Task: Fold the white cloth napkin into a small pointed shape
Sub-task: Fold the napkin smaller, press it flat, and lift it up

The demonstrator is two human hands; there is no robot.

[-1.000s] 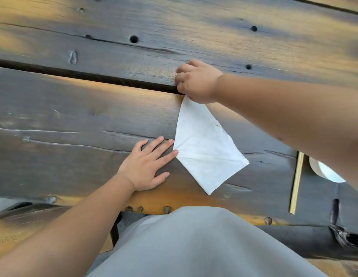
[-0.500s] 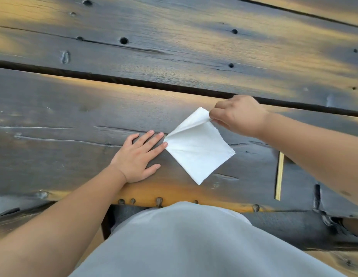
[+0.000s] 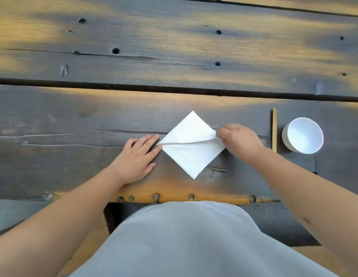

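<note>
The white cloth napkin (image 3: pixel 191 148) lies as a small diamond on the dark wooden table (image 3: pixel 54 120), one point towards me and one away. Its upper layer is lifted along the middle crease. My right hand (image 3: pixel 237 140) pinches the right corner of that upper layer, held slightly off the cloth below. My left hand (image 3: pixel 137 158) lies flat on the table with straight fingers, the fingertips pressing the napkin's left corner.
A pair of wooden chopsticks (image 3: pixel 274 129) lies just right of my right hand, with a white bowl (image 3: pixel 303 135) beyond them. A dark gap (image 3: pixel 114 87) runs between the table planks behind the napkin. The table's front edge (image 3: pixel 194 194) is close to my body.
My right hand has drawn the napkin's far point back towards me and to the right, turning the long kite into a small diamond. My left hand stayed flat at the left corner.
</note>
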